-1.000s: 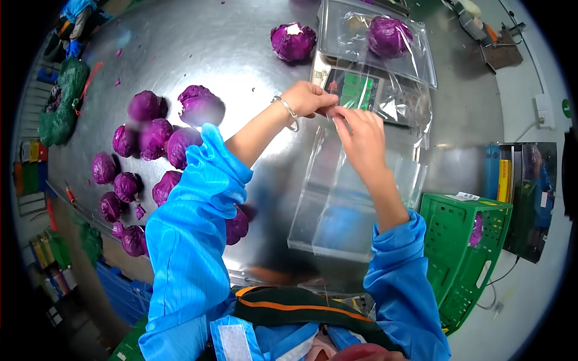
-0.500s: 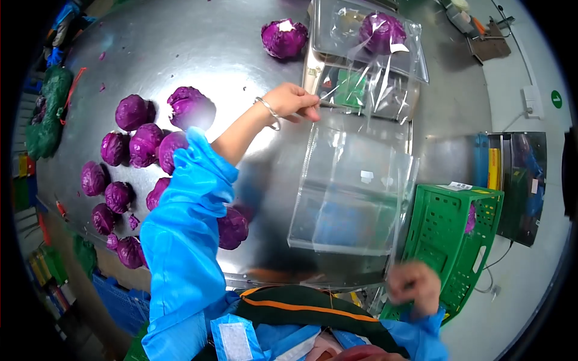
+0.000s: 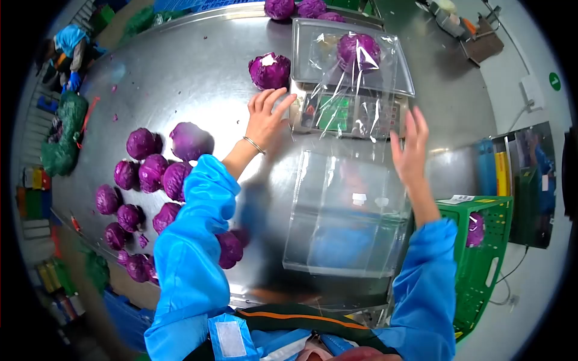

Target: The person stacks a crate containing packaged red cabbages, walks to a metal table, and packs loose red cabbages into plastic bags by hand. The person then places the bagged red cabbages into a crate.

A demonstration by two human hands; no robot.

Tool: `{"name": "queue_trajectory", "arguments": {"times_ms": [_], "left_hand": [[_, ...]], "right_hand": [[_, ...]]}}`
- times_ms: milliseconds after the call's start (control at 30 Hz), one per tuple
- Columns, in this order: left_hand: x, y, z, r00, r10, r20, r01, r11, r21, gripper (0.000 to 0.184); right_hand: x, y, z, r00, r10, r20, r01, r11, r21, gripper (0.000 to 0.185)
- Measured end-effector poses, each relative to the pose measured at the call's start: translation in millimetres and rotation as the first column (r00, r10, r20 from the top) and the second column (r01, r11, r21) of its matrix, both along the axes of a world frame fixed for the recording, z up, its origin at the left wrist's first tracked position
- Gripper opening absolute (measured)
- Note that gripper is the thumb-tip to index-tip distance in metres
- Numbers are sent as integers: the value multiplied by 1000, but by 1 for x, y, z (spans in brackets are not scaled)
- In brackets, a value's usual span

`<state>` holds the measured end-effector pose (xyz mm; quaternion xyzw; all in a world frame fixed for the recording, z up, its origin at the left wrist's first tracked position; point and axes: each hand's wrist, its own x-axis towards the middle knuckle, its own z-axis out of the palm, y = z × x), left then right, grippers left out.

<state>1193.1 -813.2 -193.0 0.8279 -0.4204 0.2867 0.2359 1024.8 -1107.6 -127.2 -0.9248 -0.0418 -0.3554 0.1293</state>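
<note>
My left hand (image 3: 265,118) is open with fingers spread, just left of the digital scale (image 3: 299,117) and below a loose red cabbage (image 3: 270,71). On the scale's metal tray (image 3: 306,71) sits another red cabbage (image 3: 359,51) inside a clear plastic bag (image 3: 376,90), which drapes over the lit display. My right hand (image 3: 412,147) is open, its fingers apart, beside the scale's right front corner. Between my forearms, a pile of flat clear plastic bags (image 3: 337,240) lies on the steel table. Neither hand holds anything that I can see.
Several red cabbages (image 3: 153,171) lie on the left of the steel table (image 3: 198,66), more at its far edge. A green crate (image 3: 463,271) with a cabbage stands at right. Another person (image 3: 71,48) is at the far left, near a green mesh sack (image 3: 63,144).
My left hand has let go of the bag's edge and spread its fingers. My right hand has risen from near the crate to the scale's right side. The view has shifted.
</note>
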Motion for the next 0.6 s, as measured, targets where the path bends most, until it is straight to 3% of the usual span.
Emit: {"name": "queue_trajectory", "arguments": {"times_ms": [100, 133, 233, 267, 367, 433, 500, 533, 567, 600], "left_hand": [[4, -22, -1, 999, 36, -25, -40, 987, -153, 78], [7, -26, 7, 999, 18, -36, -25, 977, -212, 61], [19, -34, 11, 994, -108, -3, 105, 965, -242, 34], [22, -39, 19, 993, -83, -78, 55, 947, -317, 12], [37, -46, 91, 965, -153, -213, -5, 802, -598, 9], [17, -44, 150, 838, -386, -386, -27, 677, -735, 14], [-18, -30, 189, 690, -575, -439, -44, 572, -819, 20], [-35, -24, 203, 641, -644, -419, -25, 527, -849, 22], [-48, -21, 210, 577, -707, -408, -17, 489, -872, 25], [-63, -19, 211, 492, -681, -542, -125, 560, -819, 26]], "right_hand": [[46, -24, 3, 994, 91, 56, -84, 991, -106, 59], [52, -28, 2, 988, 133, 84, -122, 985, -123, 57], [55, -23, 12, 967, 252, -17, -250, 941, -229, 40], [60, -19, 19, 950, 294, 106, -280, 951, -131, 23], [64, -31, 61, 979, 9, 203, -81, 934, 349, 19], [44, -15, 103, 987, -98, 124, 49, 936, 349, 21], [-2, 12, 138, 996, -48, 80, -14, 772, 635, 22], [-24, 26, 154, 991, 47, 125, -131, 515, 847, 22], [-37, 34, 160, 977, 109, 185, -203, 181, 962, 22], [-51, 40, 154, 978, 106, 178, -183, 44, 982, 21]]}}
